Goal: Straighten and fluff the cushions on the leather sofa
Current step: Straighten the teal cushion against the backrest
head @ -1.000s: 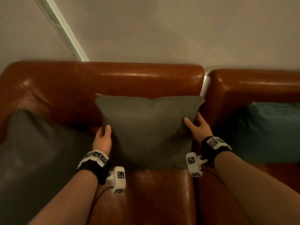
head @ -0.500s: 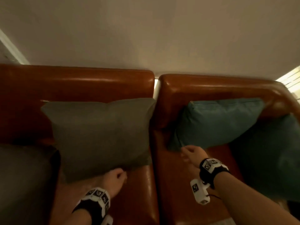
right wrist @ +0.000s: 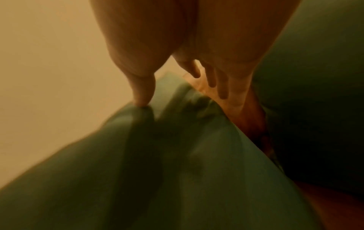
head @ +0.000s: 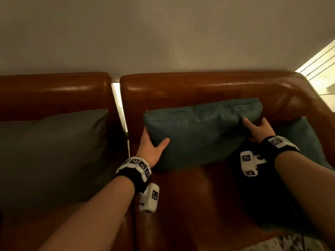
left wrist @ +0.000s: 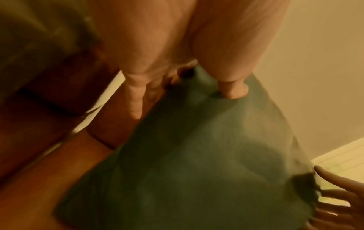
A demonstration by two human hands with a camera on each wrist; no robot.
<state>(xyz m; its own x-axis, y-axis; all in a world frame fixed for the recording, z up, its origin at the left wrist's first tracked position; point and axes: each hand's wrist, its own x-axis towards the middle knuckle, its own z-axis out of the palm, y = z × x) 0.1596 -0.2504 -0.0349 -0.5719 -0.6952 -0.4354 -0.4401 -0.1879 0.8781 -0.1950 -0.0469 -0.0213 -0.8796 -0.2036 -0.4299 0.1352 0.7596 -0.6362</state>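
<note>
A teal cushion (head: 199,131) leans against the back of the brown leather sofa (head: 199,86) on its right seat. My left hand (head: 154,144) grips its left edge, thumb on the front and fingers behind. My right hand (head: 257,127) grips its upper right corner the same way. In the left wrist view the thumb (left wrist: 232,87) digs into the teal cushion (left wrist: 197,155). In the right wrist view the thumb (right wrist: 143,93) presses a fold into the teal cushion (right wrist: 177,171), with the fingers (right wrist: 216,84) behind it.
A grey cushion (head: 50,151) stands upright on the left seat. A second teal cushion (head: 306,142) lies in the sofa's right corner, just behind my right wrist. A narrow gap (head: 117,102) splits the two sofa sections. A plain wall rises behind.
Both hands let go of the grey cushion, moved right to the other seat and took hold of the teal cushion. My view swung right with them.
</note>
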